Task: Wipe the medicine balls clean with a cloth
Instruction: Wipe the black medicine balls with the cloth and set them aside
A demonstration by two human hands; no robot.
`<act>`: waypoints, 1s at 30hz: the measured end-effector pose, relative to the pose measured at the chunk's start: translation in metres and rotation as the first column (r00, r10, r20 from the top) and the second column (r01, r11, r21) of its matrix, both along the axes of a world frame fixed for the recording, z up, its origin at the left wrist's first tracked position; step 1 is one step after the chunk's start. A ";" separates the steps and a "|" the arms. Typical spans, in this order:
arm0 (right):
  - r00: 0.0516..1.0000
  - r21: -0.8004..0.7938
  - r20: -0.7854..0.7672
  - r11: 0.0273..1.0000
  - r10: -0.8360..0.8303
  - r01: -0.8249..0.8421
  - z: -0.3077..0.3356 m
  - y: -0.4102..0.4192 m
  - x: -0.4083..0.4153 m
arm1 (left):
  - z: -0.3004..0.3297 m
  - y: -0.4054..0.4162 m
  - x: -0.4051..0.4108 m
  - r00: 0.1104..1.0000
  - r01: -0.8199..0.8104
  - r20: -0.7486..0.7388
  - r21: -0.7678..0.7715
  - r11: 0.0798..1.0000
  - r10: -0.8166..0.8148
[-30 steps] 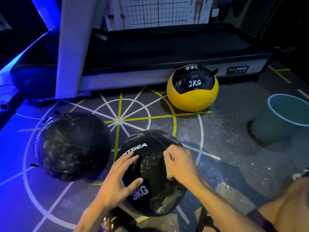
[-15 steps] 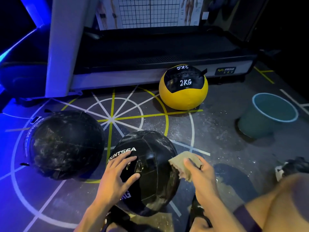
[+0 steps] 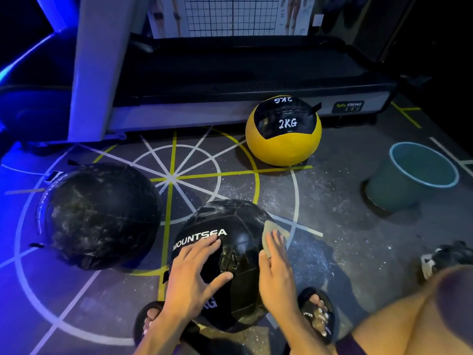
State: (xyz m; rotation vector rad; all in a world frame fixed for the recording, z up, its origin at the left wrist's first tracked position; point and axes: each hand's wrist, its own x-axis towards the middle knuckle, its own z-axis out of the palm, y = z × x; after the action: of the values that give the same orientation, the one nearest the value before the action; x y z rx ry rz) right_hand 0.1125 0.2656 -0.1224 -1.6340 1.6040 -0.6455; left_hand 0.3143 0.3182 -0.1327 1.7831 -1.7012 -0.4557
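Treadmill (image 3: 230,73) is standing at the back, with the yellow 2KG ball (image 3: 282,142) sitting just before it and the dusty black ball (image 3: 99,216) lying on the floor to your left. Your left hand (image 3: 194,275) is resting flat, fingers spread, on the MOUNTSEA ball (image 3: 238,226) between your feet. Your right hand (image 3: 276,272) is pressing the cloth (image 3: 272,228) against that ball's right side, seemingly with straight fingers.

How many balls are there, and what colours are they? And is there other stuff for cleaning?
Black balls: 2, the dusty black ball and the MOUNTSEA ball under the hands
Yellow and black balls: 1, the 2KG ball
Cloths: 1, the cloth
Buckets: 1, the green bucket
Total: 5
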 end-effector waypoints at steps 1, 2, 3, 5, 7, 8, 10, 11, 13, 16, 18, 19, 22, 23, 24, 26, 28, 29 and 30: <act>0.999 0.041 0.010 0.999 -0.032 0.032 0.003 -0.015 -0.002 | 0.000 0.000 -0.001 1.000 0.002 0.002 -0.006 1.000 -0.002; 0.998 0.073 0.009 0.996 -0.059 0.059 0.008 -0.030 -0.001 | 0.000 -0.001 -0.003 1.000 0.001 0.007 -0.012 1.000 -0.001; 0.998 0.082 -0.011 0.995 -0.063 0.064 0.014 -0.041 0.005 | 0.000 -0.002 -0.006 1.000 -0.003 0.015 -0.019 1.000 0.003; 0.991 0.019 -0.107 0.997 0.075 -0.074 0.029 -0.047 0.028 | -0.001 -0.005 -0.009 0.999 -0.008 0.031 -0.028 1.000 0.009; 0.937 -0.040 -0.218 0.956 0.274 -0.290 0.038 -0.042 0.042 | -0.002 -0.006 -0.009 0.999 -0.007 0.037 -0.030 1.000 0.008; 0.911 -0.051 -0.250 0.935 0.328 -0.351 0.040 -0.043 0.039 | -0.002 -0.006 -0.008 0.999 -0.007 0.034 -0.029 1.000 0.008; 0.923 0.004 -0.263 0.957 0.281 -0.291 0.035 -0.058 0.014 | -0.002 -0.006 -0.007 0.999 -0.009 0.031 -0.019 1.000 0.010; 0.951 0.067 -0.244 0.982 0.190 -0.179 0.035 -0.066 -0.001 | -0.001 -0.006 -0.008 0.999 -0.012 0.031 -0.016 1.000 0.012; 0.974 0.160 -0.223 0.987 0.035 0.001 0.036 -0.070 -0.017 | 0.000 -0.007 -0.014 0.999 -0.010 0.034 -0.016 1.000 0.011; 0.969 0.081 -0.217 0.991 0.122 -0.106 0.040 -0.056 0.003 | 0.000 -0.008 -0.023 0.999 -0.004 0.031 -0.021 1.000 0.005; 0.936 0.004 -0.240 0.965 0.256 -0.263 0.044 -0.049 0.015 | -0.001 -0.006 -0.023 0.999 0.010 0.031 -0.014 1.000 -0.009; 0.917 -0.006 -0.257 0.948 0.305 -0.317 0.043 -0.049 0.014 | 0.000 -0.007 -0.020 0.999 0.020 0.030 -0.015 1.000 -0.020; 0.930 0.066 -0.235 0.959 0.283 -0.275 0.045 -0.058 -0.008 | 0.005 -0.008 -0.008 0.999 0.031 -0.010 -0.043 0.999 -0.031; 0.941 0.100 -0.218 0.965 0.258 -0.241 0.044 -0.060 -0.016 | 0.006 -0.008 -0.004 1.000 -0.002 -0.024 -0.047 0.999 0.001; 0.946 0.129 -0.208 0.966 0.249 -0.226 0.042 -0.060 -0.023 | 0.005 -0.005 0.000 0.998 -0.052 -0.028 -0.039 0.998 0.050; 0.953 0.133 -0.182 0.966 0.244 -0.222 0.035 -0.057 -0.030 | -0.002 0.002 0.005 0.990 -0.136 -0.042 0.002 0.991 0.136; 0.969 0.130 -0.139 0.974 0.203 -0.185 0.029 -0.055 -0.034 | -0.009 0.011 0.006 0.989 -0.120 -0.076 0.054 0.991 0.124; 0.976 0.139 -0.131 0.978 0.176 -0.158 0.027 -0.055 -0.035 | -0.011 0.014 0.006 0.991 -0.097 -0.089 0.063 0.993 0.102; 0.979 0.156 -0.133 0.979 0.156 -0.135 0.025 -0.056 -0.036 | -0.011 0.016 0.005 0.991 -0.078 -0.101 0.065 0.995 0.084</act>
State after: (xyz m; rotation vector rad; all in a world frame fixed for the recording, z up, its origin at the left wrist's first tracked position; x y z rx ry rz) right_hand 0.0766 0.2093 -0.0978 -1.7016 1.5753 -0.3322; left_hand 0.3194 0.3339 -0.1432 1.8319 -1.5535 -0.5597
